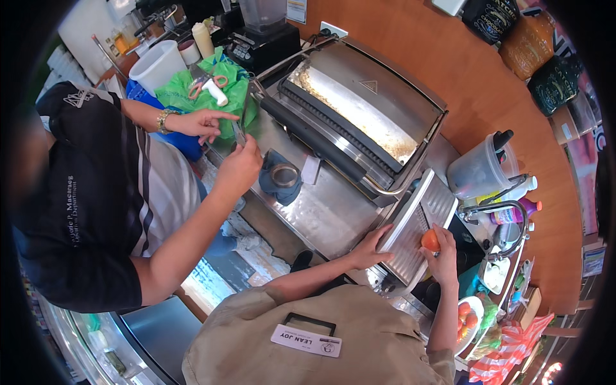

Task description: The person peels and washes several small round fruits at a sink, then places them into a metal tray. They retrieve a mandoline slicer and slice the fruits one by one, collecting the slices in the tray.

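A metal mandoline slicer (438,196) with a ridged bed and slanting blade lies tilted at the right of the steel counter. My left hand (372,249) grips its near left edge, thumb and fingers against the side. In my right hand (443,260) is a red-orange tomato (430,240), held on the slicer's bed below the blade. The underside of the tomato is hidden. More tomatoes (464,313) lie in a white bowl (475,327) beside my right forearm.
A closed sandwich press (350,106) stands behind a dark cloth with a metal ring (282,176). At left, a co-worker (122,199) holds a slim grey object (239,133). Scissors (208,85) lie on a green bag (173,93). A faucet (516,221) and clear tub (476,168) are at right.
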`<move>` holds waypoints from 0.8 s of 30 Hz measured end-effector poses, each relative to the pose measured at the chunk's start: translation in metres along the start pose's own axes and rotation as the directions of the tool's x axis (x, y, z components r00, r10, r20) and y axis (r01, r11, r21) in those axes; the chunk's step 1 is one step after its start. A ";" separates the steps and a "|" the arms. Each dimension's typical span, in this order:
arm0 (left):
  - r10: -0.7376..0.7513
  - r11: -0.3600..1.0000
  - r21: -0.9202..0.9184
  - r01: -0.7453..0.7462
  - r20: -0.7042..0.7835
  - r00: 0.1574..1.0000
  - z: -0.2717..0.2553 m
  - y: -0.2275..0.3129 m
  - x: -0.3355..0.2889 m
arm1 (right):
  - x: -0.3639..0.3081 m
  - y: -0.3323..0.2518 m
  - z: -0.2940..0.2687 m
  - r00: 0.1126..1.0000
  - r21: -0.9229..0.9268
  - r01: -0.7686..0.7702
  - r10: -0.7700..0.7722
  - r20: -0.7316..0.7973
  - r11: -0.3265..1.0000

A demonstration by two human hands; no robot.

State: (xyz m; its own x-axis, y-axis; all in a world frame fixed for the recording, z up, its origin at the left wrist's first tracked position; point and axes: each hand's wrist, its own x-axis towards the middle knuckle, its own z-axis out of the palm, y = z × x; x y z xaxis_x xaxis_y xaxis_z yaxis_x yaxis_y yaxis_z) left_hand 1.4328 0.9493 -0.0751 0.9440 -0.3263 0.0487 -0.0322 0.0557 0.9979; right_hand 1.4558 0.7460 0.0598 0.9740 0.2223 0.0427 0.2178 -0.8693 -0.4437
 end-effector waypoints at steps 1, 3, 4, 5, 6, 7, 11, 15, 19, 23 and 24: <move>-0.002 1.000 0.021 0.002 0.002 1.000 0.000 -0.001 0.000 | -0.001 0.002 -0.001 0.999 0.049 -0.035 0.034 0.019 0.998; -0.046 0.998 0.040 0.046 0.001 0.999 0.000 -0.004 -0.001 | -0.002 0.007 -0.002 0.999 0.056 0.013 -0.015 0.037 0.998; -0.055 0.997 0.054 0.054 0.009 0.998 0.001 -0.006 -0.001 | -0.002 0.009 -0.003 0.999 0.053 -0.007 0.005 0.041 0.999; -0.052 0.994 0.092 0.051 0.004 0.999 0.001 -0.010 0.000 | 0.000 0.012 -0.003 1.000 0.070 0.007 -0.009 0.022 0.998; -0.039 0.999 0.030 0.039 0.018 0.999 0.002 -0.014 0.000 | 0.002 0.014 -0.003 0.999 0.009 0.035 -0.035 0.004 0.999; -0.023 0.999 -0.041 0.024 0.026 0.999 0.003 -0.018 0.002 | 0.005 0.017 -0.002 1.000 0.065 0.011 -0.009 -0.022 0.998; -0.007 0.999 -0.051 0.007 0.009 1.000 0.004 -0.024 0.003 | 0.013 0.021 0.000 1.000 0.079 0.004 -0.007 0.028 0.997; -0.016 0.996 -0.092 0.015 -0.016 1.000 0.003 -0.015 0.000 | 0.012 0.016 0.004 0.997 0.007 0.057 -0.057 -0.047 0.998; -0.054 0.993 -0.109 0.053 -0.006 0.999 0.001 -0.004 0.000 | 0.003 0.016 0.003 1.000 0.059 0.001 0.000 -0.022 0.998; -0.067 0.994 -0.081 0.068 0.018 0.998 -0.002 0.001 0.000 | 0.003 0.025 0.007 0.994 0.100 0.085 -0.077 -0.081 0.991; -0.074 0.995 -0.066 0.075 0.025 0.997 -0.002 0.001 0.000 | 0.007 0.028 0.010 0.992 0.117 0.090 -0.079 -0.100 0.989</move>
State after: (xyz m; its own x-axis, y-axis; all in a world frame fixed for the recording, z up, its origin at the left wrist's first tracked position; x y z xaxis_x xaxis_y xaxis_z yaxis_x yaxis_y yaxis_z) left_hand 1.4340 0.9514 -0.0741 0.9354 -0.3527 -0.0243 0.0608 0.0928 0.9938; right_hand 1.4679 0.7279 0.0389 0.9551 0.2447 0.1668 0.2961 -0.7883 -0.5394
